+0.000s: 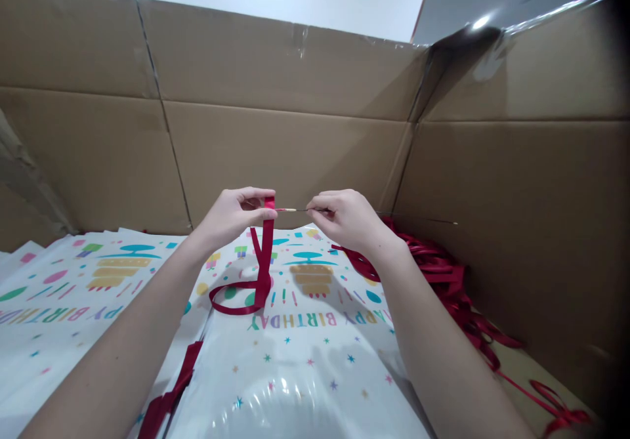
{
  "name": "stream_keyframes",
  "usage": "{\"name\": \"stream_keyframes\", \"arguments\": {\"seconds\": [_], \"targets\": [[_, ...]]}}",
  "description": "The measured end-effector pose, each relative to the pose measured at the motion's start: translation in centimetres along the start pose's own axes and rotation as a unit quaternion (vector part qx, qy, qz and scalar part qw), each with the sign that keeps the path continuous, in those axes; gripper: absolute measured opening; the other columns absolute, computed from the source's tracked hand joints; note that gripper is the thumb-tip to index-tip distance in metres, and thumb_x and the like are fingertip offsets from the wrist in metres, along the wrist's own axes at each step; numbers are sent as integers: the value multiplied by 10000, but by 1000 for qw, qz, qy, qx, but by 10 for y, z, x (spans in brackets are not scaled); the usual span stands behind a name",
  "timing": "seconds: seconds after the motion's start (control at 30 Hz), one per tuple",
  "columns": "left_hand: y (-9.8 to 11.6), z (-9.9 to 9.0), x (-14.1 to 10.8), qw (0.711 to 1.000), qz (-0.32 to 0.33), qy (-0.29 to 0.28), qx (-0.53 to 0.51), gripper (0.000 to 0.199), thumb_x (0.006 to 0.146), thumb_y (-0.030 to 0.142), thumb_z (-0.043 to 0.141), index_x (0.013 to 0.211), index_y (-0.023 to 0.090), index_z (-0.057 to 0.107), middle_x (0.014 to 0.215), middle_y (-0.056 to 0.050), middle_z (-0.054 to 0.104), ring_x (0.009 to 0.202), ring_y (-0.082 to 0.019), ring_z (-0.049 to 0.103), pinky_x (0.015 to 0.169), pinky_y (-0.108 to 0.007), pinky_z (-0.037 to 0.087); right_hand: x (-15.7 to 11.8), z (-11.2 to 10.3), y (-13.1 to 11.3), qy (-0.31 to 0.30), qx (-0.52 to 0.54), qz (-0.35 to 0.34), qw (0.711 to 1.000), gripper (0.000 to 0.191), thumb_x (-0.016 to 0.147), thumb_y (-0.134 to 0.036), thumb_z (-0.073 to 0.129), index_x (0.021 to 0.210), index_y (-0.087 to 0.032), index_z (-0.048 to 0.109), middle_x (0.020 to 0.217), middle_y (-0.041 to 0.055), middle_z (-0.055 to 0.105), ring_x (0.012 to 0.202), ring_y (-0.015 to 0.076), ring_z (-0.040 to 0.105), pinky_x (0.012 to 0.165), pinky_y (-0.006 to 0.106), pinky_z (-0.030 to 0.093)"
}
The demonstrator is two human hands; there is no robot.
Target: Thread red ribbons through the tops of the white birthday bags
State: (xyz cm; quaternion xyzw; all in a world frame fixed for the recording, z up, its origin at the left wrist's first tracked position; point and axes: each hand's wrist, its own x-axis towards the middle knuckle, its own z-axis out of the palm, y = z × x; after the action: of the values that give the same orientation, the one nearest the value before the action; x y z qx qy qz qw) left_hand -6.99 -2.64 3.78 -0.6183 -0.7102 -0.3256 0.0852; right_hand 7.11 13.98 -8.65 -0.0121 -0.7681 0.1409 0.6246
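My left hand (246, 208) pinches a dark red ribbon (264, 255) between thumb and fingers, and the ribbon hangs down in a loop over a printed white bag. My right hand (339, 212), a short way to the right, is closed on a thin dark rod (420, 218) that runs roughly level out past the wrist to a small pale tip. The rod's left end, with a pale section (287, 210), reaches the ribbon at my left fingertips. Below both hands lies the white bag (275, 367), with a birthday print that appears upside down.
More printed bags (44, 294) lie on the left. A heap of red ribbons (443, 275) rests at the right, with loose strands (566, 416) nearer the front. Another red ribbon (170, 396) lies at lower left. Tall cardboard walls (285, 157) stand behind and to the right.
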Motion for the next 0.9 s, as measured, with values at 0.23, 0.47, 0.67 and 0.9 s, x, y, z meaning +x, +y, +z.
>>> {"name": "stream_keyframes", "arguments": {"seconds": [0.23,0.47,0.67,0.9], "targets": [[-11,4,6,991,85,1,107,200,881,372,673,872,233,817,975,-39,704,710,-120,579,591,-220,430,1,-1,1,12,5,23,1000,211,902,-179,547,798,-198,729,669,0,666,580,131,512,590,278,312],[-1,9,0,1000,-8,-18,8,253,815,411,775,978,219,802,766,-18,730,596,-104,539,558,-216,397,1,4,-6,-20,28,35,999,193,910,-145,530,895,-212,710,664,-19,640,559,121,471,588,267,308],[5,11,-2,1000,-11,-4,17,205,795,395,790,876,208,811,749,-31,752,598,-117,586,535,-213,410,-1,5,-11,-99,131,86,983,163,951,-231,533,911,-212,690,742,-7,681,602,124,524,567,248,354],[10,25,-7,998,7,-44,-50,137,787,319,802,842,193,793,784,-44,771,676,-147,671,597,-222,484,4,24,-9,-71,292,94,949,162,959,-312,596,965,-191,703,889,42,755,738,153,658,628,263,468]]}}
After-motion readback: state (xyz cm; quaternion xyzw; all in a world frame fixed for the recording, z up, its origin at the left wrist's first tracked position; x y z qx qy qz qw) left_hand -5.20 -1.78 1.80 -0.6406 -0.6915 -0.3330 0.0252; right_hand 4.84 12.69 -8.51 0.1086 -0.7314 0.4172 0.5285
